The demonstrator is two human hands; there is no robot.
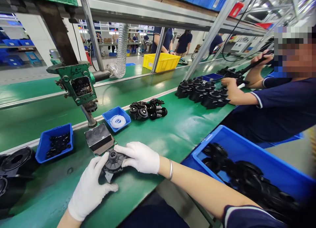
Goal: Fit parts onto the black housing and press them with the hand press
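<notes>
Both my hands wear white gloves and are at a round black plastic housing [114, 164] with a raised hexagonal hub. With its index finger on top and thumb at the side, my right hand [141, 157] grips the housing's right edge. My left hand [89, 187] curves around the left side, fingers against the rim and thumb set apart in front. A small pale tab shows at the part's lower edge. Just behind it sits a dark metal block [98, 136], below the green press head [79, 85].
Blue bins hold small black parts [58, 145], white rings [118, 121] and larger black parts [243, 175]. Black housings [16, 175] lie at left; black rollers [148, 110] and more housings [203, 91] stand along the bench. A co-worker [283, 99] handles a dark tool at right.
</notes>
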